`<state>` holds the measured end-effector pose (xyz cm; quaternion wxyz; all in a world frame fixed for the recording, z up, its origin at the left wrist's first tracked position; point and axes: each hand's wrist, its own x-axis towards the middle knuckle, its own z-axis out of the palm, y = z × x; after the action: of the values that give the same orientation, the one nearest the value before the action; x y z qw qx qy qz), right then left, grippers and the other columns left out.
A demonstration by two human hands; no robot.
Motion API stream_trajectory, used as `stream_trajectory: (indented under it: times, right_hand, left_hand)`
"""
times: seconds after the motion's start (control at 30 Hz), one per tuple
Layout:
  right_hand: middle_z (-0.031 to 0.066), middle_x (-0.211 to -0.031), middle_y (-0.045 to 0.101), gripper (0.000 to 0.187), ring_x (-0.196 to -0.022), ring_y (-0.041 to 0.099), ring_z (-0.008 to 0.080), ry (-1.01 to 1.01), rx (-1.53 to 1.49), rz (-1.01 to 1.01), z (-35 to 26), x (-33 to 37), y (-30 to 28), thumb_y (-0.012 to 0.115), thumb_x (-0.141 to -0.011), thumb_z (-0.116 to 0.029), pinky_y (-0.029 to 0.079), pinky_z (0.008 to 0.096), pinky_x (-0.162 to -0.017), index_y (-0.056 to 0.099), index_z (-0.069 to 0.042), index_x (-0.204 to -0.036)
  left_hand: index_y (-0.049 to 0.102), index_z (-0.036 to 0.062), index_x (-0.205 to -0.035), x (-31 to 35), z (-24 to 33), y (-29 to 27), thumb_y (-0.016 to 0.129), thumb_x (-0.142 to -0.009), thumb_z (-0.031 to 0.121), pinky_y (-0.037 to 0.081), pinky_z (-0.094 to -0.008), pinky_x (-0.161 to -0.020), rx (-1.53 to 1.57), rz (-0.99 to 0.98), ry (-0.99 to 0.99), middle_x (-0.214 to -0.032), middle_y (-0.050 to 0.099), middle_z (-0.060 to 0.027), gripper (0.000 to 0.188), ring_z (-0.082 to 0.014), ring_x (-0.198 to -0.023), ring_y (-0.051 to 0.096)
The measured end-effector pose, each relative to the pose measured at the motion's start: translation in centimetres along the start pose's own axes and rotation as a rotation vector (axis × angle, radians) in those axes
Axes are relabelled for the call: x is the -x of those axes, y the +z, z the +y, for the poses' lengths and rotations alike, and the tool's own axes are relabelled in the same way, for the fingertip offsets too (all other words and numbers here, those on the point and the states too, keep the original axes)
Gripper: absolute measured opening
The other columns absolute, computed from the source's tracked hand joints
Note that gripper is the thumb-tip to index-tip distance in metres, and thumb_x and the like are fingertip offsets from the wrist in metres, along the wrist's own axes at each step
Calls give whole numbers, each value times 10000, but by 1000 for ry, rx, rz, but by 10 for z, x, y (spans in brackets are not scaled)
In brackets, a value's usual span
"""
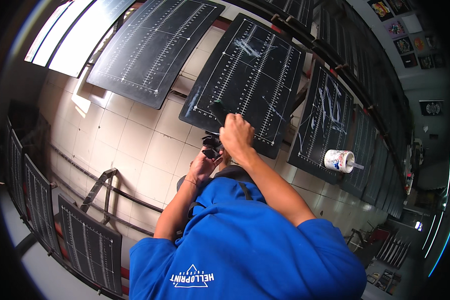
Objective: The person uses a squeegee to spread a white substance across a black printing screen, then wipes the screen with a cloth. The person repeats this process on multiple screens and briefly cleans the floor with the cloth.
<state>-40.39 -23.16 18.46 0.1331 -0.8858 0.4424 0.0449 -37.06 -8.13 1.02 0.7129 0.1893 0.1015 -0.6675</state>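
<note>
In front of me lies a black board (240, 82) with white ruled scales and whitish smears across it. My right hand (236, 136) is closed over its near edge, gripping a dark flat-ended tool (218, 111); its exact kind does not show. The tool's end is over the board's near left part, and I cannot tell whether it touches. Just left of and below that hand, my left hand (203, 164) has its fingers closed around a crumpled black piece (212, 143), which looks like cloth.
Similar black boards stand left (155, 45) and right (325, 115), the right one smeared white. A paint-stained white tub (335, 160) with a flat stick in it rests there. More boards (90, 245) line a metal rail behind on the left. Pale floor tiles (140, 125) show between.
</note>
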Motion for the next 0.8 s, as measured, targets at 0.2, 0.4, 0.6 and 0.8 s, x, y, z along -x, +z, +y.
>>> stream_trajectory:
  times: [0.2, 0.4, 0.6, 0.8]
  right_hand:
    - [155, -938, 705, 224, -889, 680, 367, -85, -111, -72, 13, -54, -39, 677, -758, -235, 535, 490, -781, 700, -132, -955]
    - [51, -983, 705, 256, -904, 669, 309, -401, -139, 109, 38, -64, -30, 704, -747, -135, 526, 418, -765, 701, -146, -1002]
    - [23, -998, 699, 353, -926, 667, 247, -819, -67, 208, 14, -77, -7, 742, -671, -57, 514, 376, -793, 692, -143, -1010]
    - [19, -963, 691, 288, -913, 667, 219, -1107, -23, 127, 21, -89, -10, 666, -721, -76, 503, 366, -762, 678, -130, -1004]
  left_hand:
    - [487, 190, -1262, 14, 14, -10, 597, -901, 145, 446, -412, -979, -26, 18, 85, -1204, 594, -43, 380, -209, -1094, 611]
    - [460, 185, -1311, 4, 10, -10, 594, -897, 121, 472, -411, -951, -44, -24, 85, -1237, 573, -44, 439, -239, -1109, 604]
    - [399, 189, -1383, -3, 8, -17, 559, -956, 150, 486, -435, -958, -11, -16, 145, -1304, 546, -54, 457, -261, -1121, 601]
    - [361, 163, -1371, -5, 0, -3, 614, -915, 158, 495, -441, -943, -65, 7, 375, -1318, 522, -90, 521, -292, -1142, 592]
